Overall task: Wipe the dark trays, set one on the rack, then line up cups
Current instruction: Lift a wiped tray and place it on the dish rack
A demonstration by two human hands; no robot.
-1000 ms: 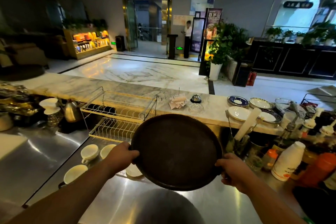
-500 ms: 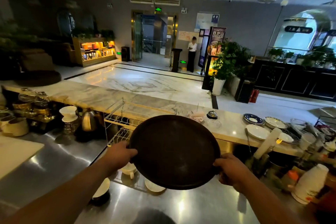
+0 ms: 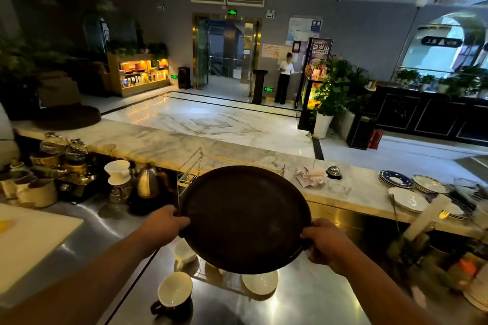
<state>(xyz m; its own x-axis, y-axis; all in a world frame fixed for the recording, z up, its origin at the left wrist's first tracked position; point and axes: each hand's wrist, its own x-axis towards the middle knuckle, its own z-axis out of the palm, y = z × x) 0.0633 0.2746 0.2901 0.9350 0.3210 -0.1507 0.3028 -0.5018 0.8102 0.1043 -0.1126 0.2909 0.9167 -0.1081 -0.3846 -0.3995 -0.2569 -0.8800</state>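
I hold a round dark tray (image 3: pixel 244 219) up in front of me, tilted with its flat face toward the camera. My left hand (image 3: pixel 163 223) grips its left rim and my right hand (image 3: pixel 323 241) grips its lower right rim. Behind the tray stands a wire dish rack (image 3: pixel 188 175), mostly hidden by it. Below the tray, cups sit on the steel counter: a dark cup with a white inside (image 3: pixel 174 291), a white cup (image 3: pixel 183 250) and a white bowl-like cup (image 3: pixel 260 282).
A marble bar top (image 3: pixel 158 145) runs behind the rack, with stacked plates (image 3: pixel 408 192) at the right. A metal kettle (image 3: pixel 148 183) and coffee gear stand left of the rack. A white board (image 3: pixel 29 243) lies at the left. Bottles crowd the right edge. Glasses hang overhead.
My view has tilted upward, so the hanging glasses show and the counter sits lower. The tray stays held in both hands and now covers more of the rack.
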